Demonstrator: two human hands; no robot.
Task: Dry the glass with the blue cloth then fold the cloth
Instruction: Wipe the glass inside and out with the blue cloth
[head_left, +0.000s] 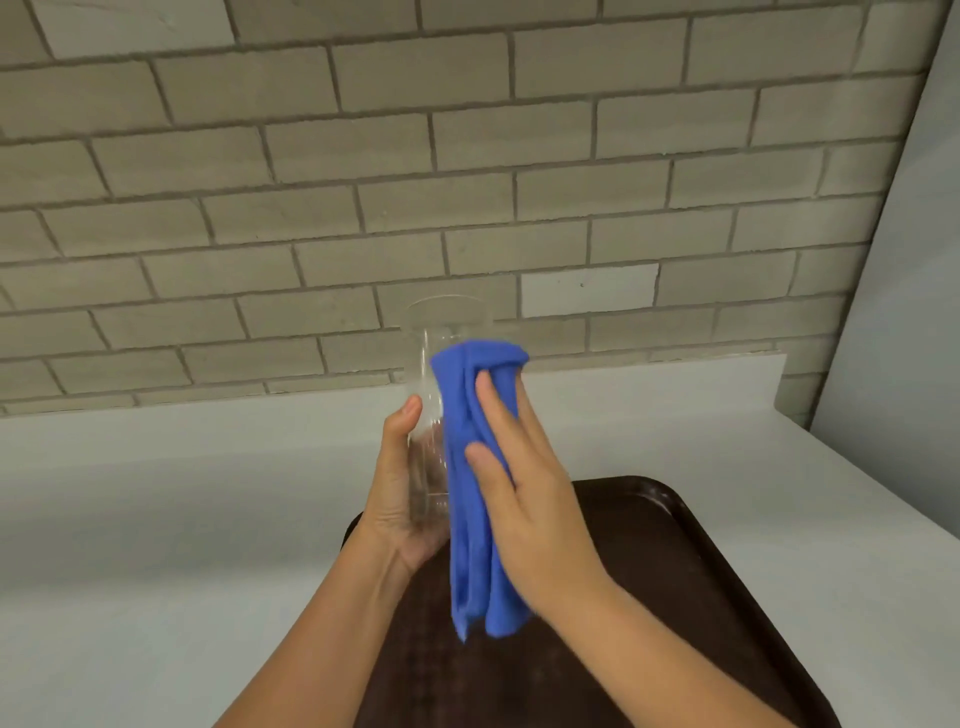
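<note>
A tall clear glass (431, 364) is held upright in the air above the tray, its rim level with the bottom rows of bricks. My left hand (400, 493) grips its lower part from the left, thumb up along the side. A blue cloth (470, 509) is draped down the right side of the glass, its loose end hanging below the base. My right hand (524, 483) presses the cloth flat against the glass, fingers spread and pointing up. The right half of the glass is hidden behind the cloth.
A dark brown tray (691, 571) lies on the white counter (156, 519) below my hands. A grey brick wall (363, 182) rises behind the counter, and a pale panel (909, 312) stands at the right.
</note>
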